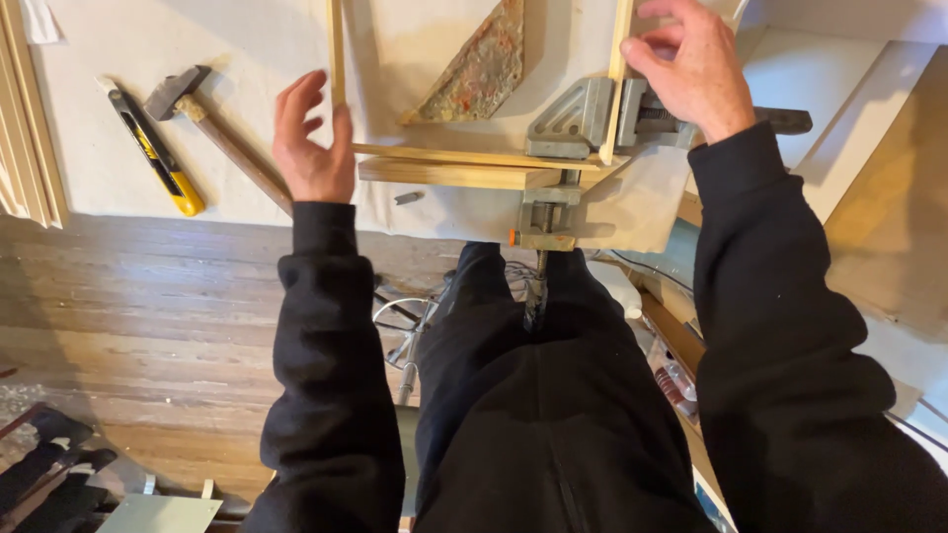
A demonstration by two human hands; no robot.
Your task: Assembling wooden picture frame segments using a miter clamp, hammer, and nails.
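A wooden frame of thin strips lies on the white-covered table (128, 178). Its near strip (464, 156) and right strip (620, 59) meet in a grey metal corner clamp (578, 123). My left hand (311, 138) is at the frame's near left corner, fingers apart, thumb against the left strip (336, 49). My right hand (691, 69) rests on the right strip and the clamp's screw end, fingers curled over them. A thicker wooden block (454, 176) lies under the near strip.
A hammer (212, 128) and a yellow-and-black utility knife (158, 153) lie left of my left hand. A triangular mottled wedge (479, 69) sits inside the frame. More wood strips (25, 118) are stacked at the left edge. Wooden floor lies below the table.
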